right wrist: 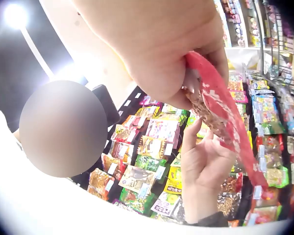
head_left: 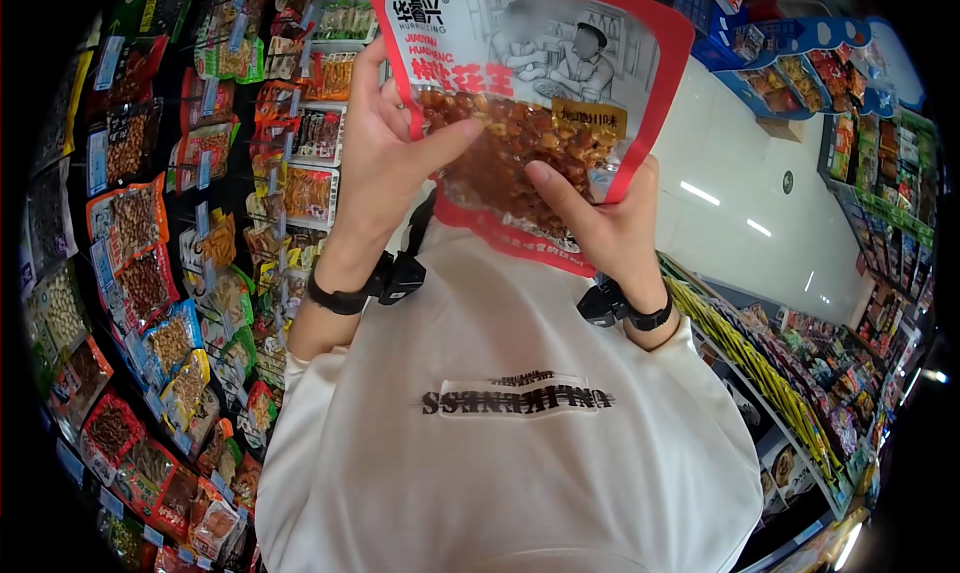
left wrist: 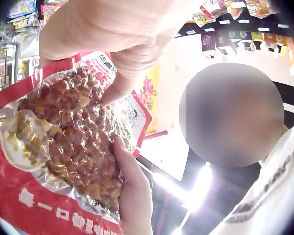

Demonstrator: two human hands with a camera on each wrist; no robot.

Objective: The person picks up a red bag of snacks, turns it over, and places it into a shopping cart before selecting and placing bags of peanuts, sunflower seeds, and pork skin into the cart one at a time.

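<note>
At opposite edges, probably the best hold, left hand [head_left: 375, 168] and right hand [head_left: 615, 228] pinch flat red-bordered plastic pouch [head_left: 530, 123], likely light, pliant, slippery.

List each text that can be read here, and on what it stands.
"华睿兴": red-edged bag
"HUARUIXING": same bag
"JIAOYAN HUASHENG": same bag
"花生": same bag; characters before it unclear
"川味": gold label; start blurred
"每一口都": red border; rest unclear
"UNLIKENESS": white shirt, upside down
Too small or blurred: smaller shirt print, shelf packets, price tags.
</note>
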